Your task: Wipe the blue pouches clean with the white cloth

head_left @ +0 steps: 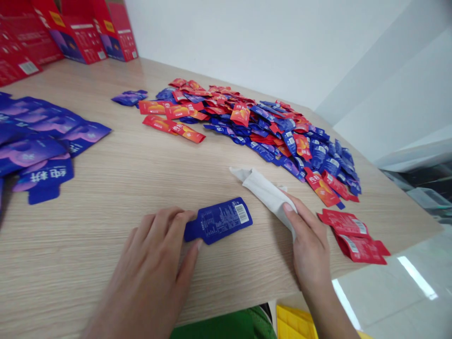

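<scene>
My left hand (155,263) lies flat on the wooden table (106,188), fingers stretched out, fingertips pressing the narrow end of a blue sachet (221,220) that lies label side up. My right hand (309,240) is closed round a white cloth (264,190), whose free end trails away from me across the table. The cloth lies just right of the blue sachet without touching it.
A big heap of blue and red sachets (278,132) covers the far right of the table. Two red sachets (353,235) lie by my right wrist. Flat blue pouches (38,136) are stacked at the left. Red cartons (70,33) stand at the back left.
</scene>
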The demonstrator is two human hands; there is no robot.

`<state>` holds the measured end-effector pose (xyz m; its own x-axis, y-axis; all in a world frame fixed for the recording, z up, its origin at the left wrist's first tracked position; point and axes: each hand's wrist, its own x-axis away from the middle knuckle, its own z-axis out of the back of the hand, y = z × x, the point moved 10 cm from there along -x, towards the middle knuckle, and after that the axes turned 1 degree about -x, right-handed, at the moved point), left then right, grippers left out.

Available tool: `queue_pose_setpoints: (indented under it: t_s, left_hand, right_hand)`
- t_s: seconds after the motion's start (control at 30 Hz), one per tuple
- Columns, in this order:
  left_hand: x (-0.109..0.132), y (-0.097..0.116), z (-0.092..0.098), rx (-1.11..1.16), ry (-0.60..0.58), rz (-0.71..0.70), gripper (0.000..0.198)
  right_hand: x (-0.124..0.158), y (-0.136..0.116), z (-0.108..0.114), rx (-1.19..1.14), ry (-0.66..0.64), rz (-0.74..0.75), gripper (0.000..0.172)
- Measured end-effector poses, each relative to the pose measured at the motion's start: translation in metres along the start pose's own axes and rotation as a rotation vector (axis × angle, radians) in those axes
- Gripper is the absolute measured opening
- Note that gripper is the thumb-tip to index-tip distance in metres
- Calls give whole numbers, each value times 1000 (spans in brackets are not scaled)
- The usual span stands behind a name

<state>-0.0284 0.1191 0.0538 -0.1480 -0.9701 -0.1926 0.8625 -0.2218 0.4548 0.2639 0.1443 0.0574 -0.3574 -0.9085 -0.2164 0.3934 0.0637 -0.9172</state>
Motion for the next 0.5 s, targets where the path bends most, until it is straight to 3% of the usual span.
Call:
queue_pose_setpoints:
  t_s: [0.27,0.5]
  left_hand:
    - [-3,-2,4,-50,15,-28,30]
    - [13,13,4,-213,83,-137,46]
  right_hand:
    - [1,0,-1,24,-14,15,38]
    - [1,0,-3,-16,-29,0,36]
